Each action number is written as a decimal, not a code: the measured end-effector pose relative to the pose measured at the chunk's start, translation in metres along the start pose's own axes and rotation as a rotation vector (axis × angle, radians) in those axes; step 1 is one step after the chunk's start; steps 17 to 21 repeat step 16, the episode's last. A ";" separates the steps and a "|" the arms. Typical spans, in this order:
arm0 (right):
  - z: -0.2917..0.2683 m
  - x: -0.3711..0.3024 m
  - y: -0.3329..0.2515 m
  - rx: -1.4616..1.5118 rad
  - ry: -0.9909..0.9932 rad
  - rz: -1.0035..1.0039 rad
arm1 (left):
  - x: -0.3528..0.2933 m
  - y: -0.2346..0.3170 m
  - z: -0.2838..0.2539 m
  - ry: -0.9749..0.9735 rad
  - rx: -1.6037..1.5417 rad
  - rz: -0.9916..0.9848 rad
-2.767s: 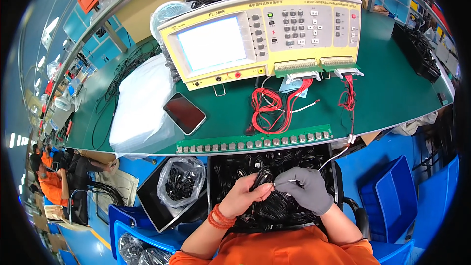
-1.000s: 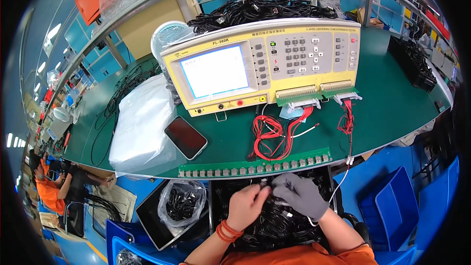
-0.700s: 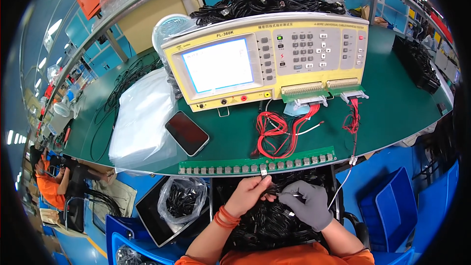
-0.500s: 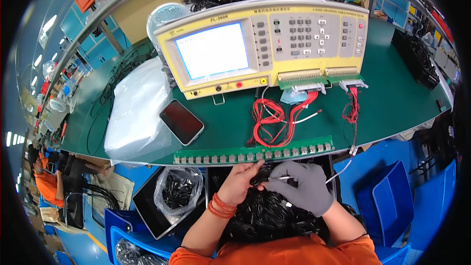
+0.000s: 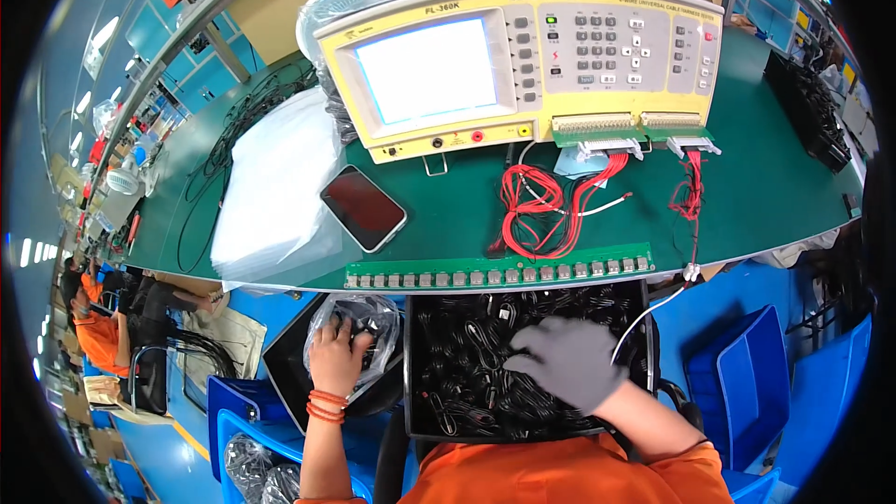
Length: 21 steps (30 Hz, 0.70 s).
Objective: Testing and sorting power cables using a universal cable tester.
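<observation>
My left hand [image 5: 338, 355], bare with orange bands at the wrist, reaches over a clear plastic bag [image 5: 381, 313] of black cables. Its fingers are apart; what lies under the palm is hidden. Over a black tray [image 5: 408, 383] heaped with coiled black cables [image 5: 481, 401], my grey-gloved right hand [image 5: 569, 364] is slightly blurred. A thin white cable [image 5: 639, 317] runs from the table edge into that glove, which seems closed around it, its end hidden. A green strip of metal sockets [image 5: 504, 275] lies along the table's front edge.
A yellow cable tester [image 5: 448, 135] with a lit screen stands on the green table [image 5: 448, 205]. Red wires [image 5: 532, 215], a phone [image 5: 364, 208] and white plastic sheets [image 5: 271, 187] lie before it. Blue bins [image 5: 737, 383] flank me. A person [image 5: 98, 341] sits far left.
My hands have separated: the left has moved from the socket strip to the bag, leaving the black cable it held. The right has dropped slightly over the tray. The view has shifted.
</observation>
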State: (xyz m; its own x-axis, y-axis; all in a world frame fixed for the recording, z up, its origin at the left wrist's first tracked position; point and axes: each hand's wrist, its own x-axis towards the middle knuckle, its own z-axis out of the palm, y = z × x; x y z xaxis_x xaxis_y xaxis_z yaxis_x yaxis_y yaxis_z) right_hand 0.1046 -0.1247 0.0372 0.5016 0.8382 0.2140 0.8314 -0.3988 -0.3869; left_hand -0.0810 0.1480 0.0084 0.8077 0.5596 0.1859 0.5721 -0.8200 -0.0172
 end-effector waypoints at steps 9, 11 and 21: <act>0.011 -0.018 -0.021 -0.144 0.364 -0.413 | -0.010 0.130 -0.020 -0.646 -1.571 -0.113; -0.001 -0.018 -0.010 0.013 0.374 -0.393 | -0.002 0.142 -0.021 -0.600 -1.528 0.110; -0.009 -0.018 0.008 0.666 0.284 0.163 | -0.006 0.147 -0.014 -1.039 -2.055 -0.142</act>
